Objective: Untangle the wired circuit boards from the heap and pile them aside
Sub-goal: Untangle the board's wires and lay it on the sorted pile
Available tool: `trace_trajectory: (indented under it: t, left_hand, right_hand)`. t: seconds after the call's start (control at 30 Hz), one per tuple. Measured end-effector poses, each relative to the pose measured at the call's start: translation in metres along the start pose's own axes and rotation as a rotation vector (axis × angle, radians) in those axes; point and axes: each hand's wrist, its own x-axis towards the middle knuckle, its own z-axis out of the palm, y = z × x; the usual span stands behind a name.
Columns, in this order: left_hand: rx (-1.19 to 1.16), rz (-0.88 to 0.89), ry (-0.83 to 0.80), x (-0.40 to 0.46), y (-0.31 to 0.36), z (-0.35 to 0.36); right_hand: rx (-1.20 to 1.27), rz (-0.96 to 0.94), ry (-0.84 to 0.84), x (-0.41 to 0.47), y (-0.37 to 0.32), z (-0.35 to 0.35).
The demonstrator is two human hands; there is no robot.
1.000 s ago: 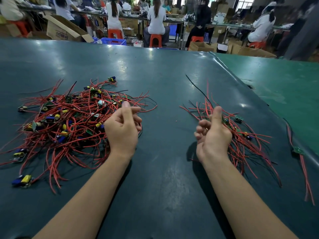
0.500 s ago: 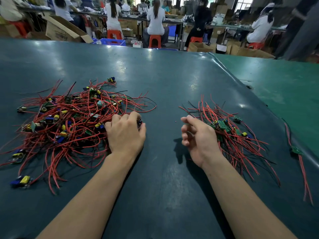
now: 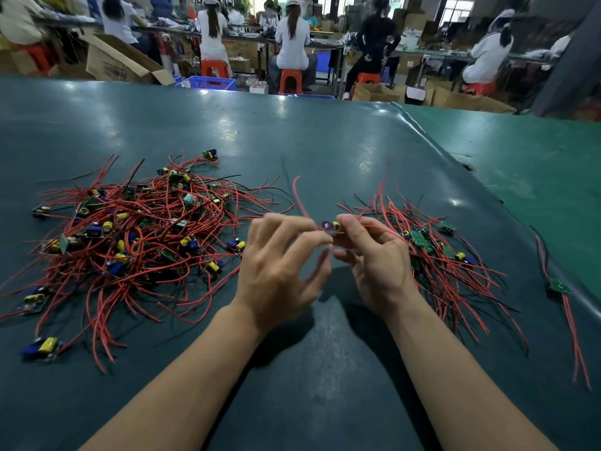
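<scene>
1. Bench (image 3: 325,141): a dark teal surface carrying all the task's things; a lighter green surface (image 3: 536,164) adjoins it on the right.
2. Heap (image 3: 130,236): a tangle of red wires and small boards with yellow and blue parts, lying left of centre. A few boards sit at its edges, one (image 3: 42,346) at the near left.
3. Pile (image 3: 435,252): a smaller group of green boards with red and black wires, lying right of centre, its wires fanning toward the near edge.
4. Held board (image 3: 331,226): a small board with a yellow part, raised above the bench between heap and pile. Its red wire (image 3: 297,196) curves up and away to the left; motion blur hides finer detail.
5. Left hand (image 3: 279,265): fingers spread and partly curled, fingertips meeting the board's wires from the left. Blur obscures the contact, so whether it pinches a wire cannot be told.
6. Right hand (image 3: 374,258): thumb and forefinger pinch the held board at its right side; the remaining fingers curl beneath. The hand overlaps the pile's left edge in view.
7. Stray board (image 3: 559,286): one green board with red wires lying apart at the far right, near the bench edge.
8. Background: seated workers on orange stools (image 3: 290,80) at long tables, cardboard boxes (image 3: 120,63) and a blue crate (image 3: 211,83).
</scene>
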Motion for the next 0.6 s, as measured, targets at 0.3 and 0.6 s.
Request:
trace_trajectory:
  t: [0.3,0.6]
  left_hand:
    - [-0.441,-0.709,-0.267,-0.003,-0.002,0.006]
    - [-0.955,-1.096,-0.021,0.005,-0.005,0.009]
  right_hand:
    - [-0.201,-0.058,-0.056,-0.001,0.005,-0.001]
    - [-0.204,-0.133,-0.089,0.000,0.008,-0.004]
